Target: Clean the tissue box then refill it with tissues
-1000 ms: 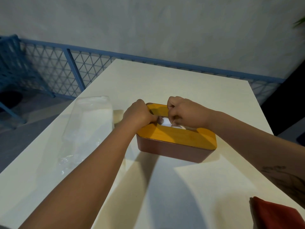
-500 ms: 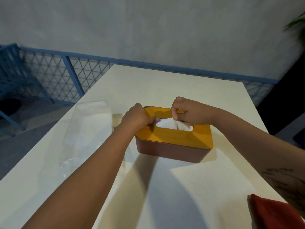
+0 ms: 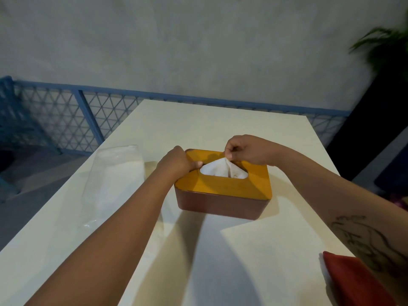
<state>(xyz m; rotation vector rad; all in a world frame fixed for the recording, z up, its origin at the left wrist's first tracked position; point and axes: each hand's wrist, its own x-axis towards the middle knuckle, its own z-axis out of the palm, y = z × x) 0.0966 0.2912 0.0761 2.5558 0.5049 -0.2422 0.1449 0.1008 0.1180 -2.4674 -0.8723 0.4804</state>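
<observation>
Since a second ago the right hand (image 3: 247, 151) has risen, peaking the tissue (image 3: 220, 170) through the lid slot. Head view: fingers pinch its tip, and the left hand (image 3: 176, 163) grips the tissue box (image 3: 223, 202) mid-table (image 3: 220, 129). The tissue looks soft and tearable, so pull straight up. Wrapper (image 3: 114, 180) left, red cloth (image 3: 353, 281) at near-right edge.

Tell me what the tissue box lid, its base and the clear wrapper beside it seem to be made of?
Lid: probably wood or bamboo, smooth satin finish; warm yellow-brown, flat, rounded corners, though no grain shows. Base: likely matte plastic; even reddish-brown with no sheen. Wrapper: thin clear plastic film; see-through, crinkled, glossy highlights.
</observation>
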